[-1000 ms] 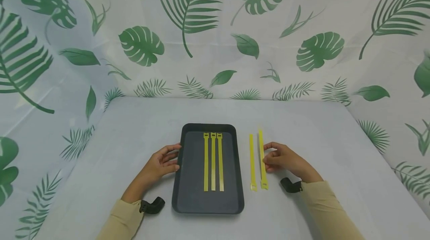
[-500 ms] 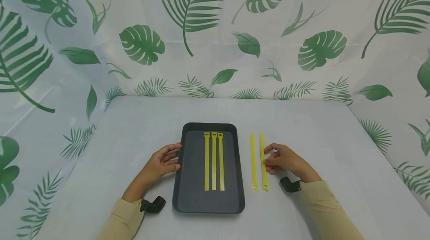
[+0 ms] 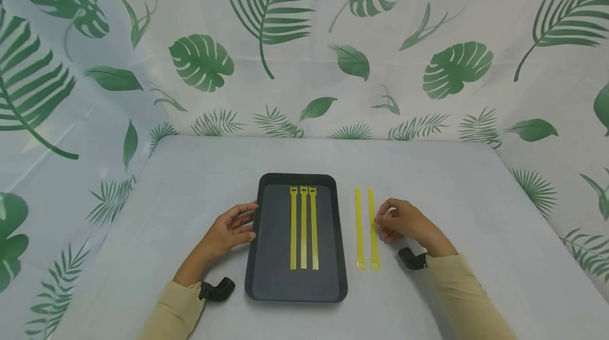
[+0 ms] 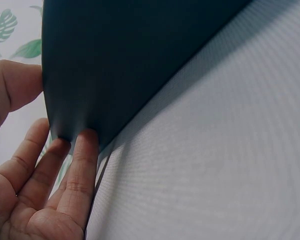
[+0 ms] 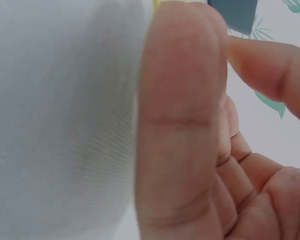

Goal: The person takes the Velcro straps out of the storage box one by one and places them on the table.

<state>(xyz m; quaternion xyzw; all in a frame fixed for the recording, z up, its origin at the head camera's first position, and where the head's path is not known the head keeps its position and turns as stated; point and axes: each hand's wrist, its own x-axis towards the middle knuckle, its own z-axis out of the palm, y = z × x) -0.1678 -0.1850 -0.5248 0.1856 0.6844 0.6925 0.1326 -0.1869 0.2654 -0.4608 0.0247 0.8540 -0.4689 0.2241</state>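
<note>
**Watch that outer strap, a small bump could skew it**

Your right hand has bent fingers, with the tips drawn in close to the thumb, right at the edge of the outer strap. Can't tell if you're actually pinching it; in the right wrist view a digit blocks the contact spot. If a fingertip catches that edge as you shift, I'd guess the strap drags crooked, maybe into the inner strap just beside it. Both lie flat on the table, heads toward you.

Pose-wise, your right forearm slants in from the near right, hand low. Your left hand has its fingers spread loosely, tips against the outside wall of the tray. Push too hard there and the tray might slide, jostling the three straps inside, heads at the far end.
</note>
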